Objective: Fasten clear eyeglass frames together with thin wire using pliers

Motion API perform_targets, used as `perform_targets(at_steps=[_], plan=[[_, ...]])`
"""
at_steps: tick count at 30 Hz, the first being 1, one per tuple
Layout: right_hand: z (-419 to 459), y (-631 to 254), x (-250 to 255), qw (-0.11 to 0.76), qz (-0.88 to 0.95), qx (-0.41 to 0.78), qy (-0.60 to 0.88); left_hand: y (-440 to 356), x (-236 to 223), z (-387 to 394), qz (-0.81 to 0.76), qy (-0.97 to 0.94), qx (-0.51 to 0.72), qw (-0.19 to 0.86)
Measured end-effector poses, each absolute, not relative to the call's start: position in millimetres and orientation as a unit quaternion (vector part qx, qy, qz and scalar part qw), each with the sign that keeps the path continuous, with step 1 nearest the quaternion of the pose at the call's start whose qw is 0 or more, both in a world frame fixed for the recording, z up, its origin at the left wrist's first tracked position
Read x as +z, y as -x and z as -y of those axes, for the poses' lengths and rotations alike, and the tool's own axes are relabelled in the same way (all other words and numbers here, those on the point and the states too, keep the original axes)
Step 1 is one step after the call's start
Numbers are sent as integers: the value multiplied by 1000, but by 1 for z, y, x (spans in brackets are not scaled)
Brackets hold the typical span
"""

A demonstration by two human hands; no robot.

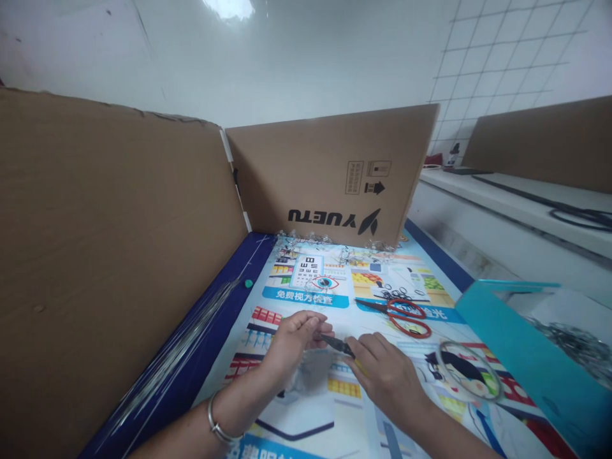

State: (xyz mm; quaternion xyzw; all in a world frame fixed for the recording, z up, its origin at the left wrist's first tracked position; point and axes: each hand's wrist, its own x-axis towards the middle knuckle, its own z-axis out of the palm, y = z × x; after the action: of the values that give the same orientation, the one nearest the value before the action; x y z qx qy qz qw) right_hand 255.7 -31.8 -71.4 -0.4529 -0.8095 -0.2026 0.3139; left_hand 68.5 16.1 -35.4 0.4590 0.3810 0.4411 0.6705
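Note:
My right hand [385,373] is wrapped round a pair of long-nose pliers [338,345] with dark jaws and a bit of yellow handle showing. The jaws point left and reach the fingertips of my left hand [294,338]. Those fingers are pinched together near the plier tips; whatever lies between them is too small to make out. A metal bangle circles my left wrist. Just beyond my right hand, scissors [408,317] with orange-red handles lie on the printed sheet, their blades pointing left.
Long thin wires [176,357] lie along the left edge. Small dark rings [399,293] sit behind the scissors, and a coil of wire [471,370] rests at right. A teal box [507,344] holds metal pieces. Cardboard panels [325,172] stand at back and left, with wire pieces [329,245] along the base.

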Motion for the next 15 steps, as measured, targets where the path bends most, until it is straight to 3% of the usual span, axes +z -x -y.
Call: perform_targets(at_steps=[6, 10, 15], plan=[[24, -269, -79, 479, 767, -57, 423, -68, -31, -28, -410, -545, 376, 628], [17, -275, -83, 513, 720, -24, 466, -87, -30, -40, -374, -713, 261, 533], [14, -276, -83, 533, 679, 28, 504, -124, -37, -58, -341, -784, 203, 478]])
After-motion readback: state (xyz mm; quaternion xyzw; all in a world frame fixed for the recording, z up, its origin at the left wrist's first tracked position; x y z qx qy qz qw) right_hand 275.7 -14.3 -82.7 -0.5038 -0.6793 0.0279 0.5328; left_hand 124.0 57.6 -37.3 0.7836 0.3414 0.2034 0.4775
